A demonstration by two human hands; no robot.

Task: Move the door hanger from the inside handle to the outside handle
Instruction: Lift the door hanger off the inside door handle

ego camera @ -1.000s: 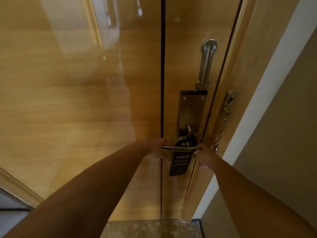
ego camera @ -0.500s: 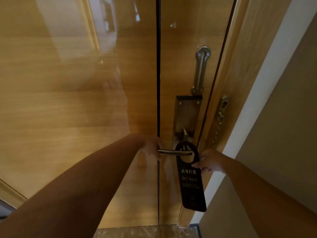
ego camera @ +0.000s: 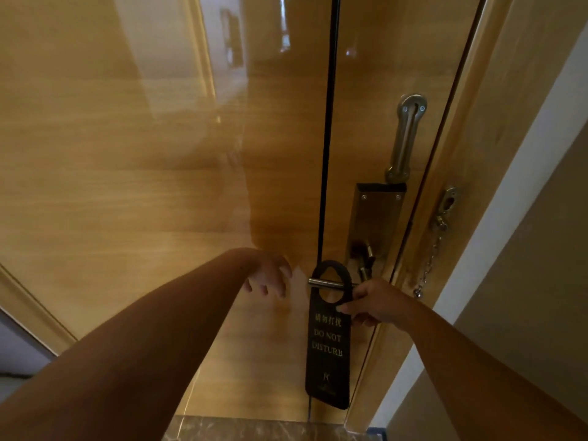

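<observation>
Right hand (ego camera: 374, 302) pinches the door hanger (ego camera: 327, 342) (looped on the handle (ego camera: 324, 282)); left hand (ego camera: 270, 275) released.

Glossy wood door (ego camera: 127, 186), frame centre. Steel slide guard (ego camera: 407, 138) upper right. Security chain (ego camera: 429, 265) hangs right. Marble floor (ego camera: 254, 429) bottom.

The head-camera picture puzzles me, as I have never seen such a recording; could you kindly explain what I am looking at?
No machine here: a person wears a wide-angle camera on the head, looking down along both bare arms at a closed wooden door. A black "Do Not Disturb" door hanger hangs by its loop on the steel lever handle. The right hand pinches the hanger's edge just below the loop. The left hand hovers open beside the handle's tip, holding nothing. A security chain dangles from the frame.
</observation>
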